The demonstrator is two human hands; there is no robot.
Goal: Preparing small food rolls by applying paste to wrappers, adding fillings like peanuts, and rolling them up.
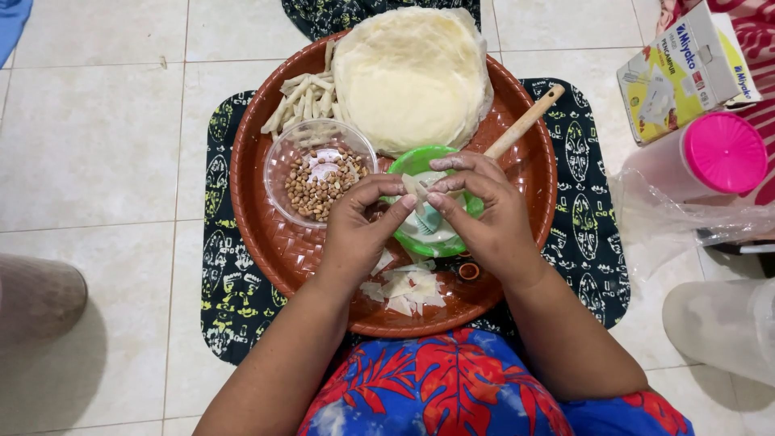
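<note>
Left hand (355, 234) and right hand (484, 214) pinching one small dough strip (416, 187) between fingertips, above the green bowl (413, 161) mid-tray, peanut bowl (319, 169) toward the woven tray's (266, 234) left edge, wrapper stack (412, 74) at its far edge.

Nut bowl (321, 171) left of small bowl (428, 202), wrapper stack (413, 77) behind, all on tray (266, 242).

I see a woven-textured, semi-glossy brown plastic tray (266, 234) on patterned matt cloth (218, 299). The peanut bowl (278, 161) is clear glossy plastic; the far handle (525, 123) is matt wood. The dough sheets (412, 73) look soft, pale and matt. Floor tiles (97, 145) are smooth and glazed.
</note>
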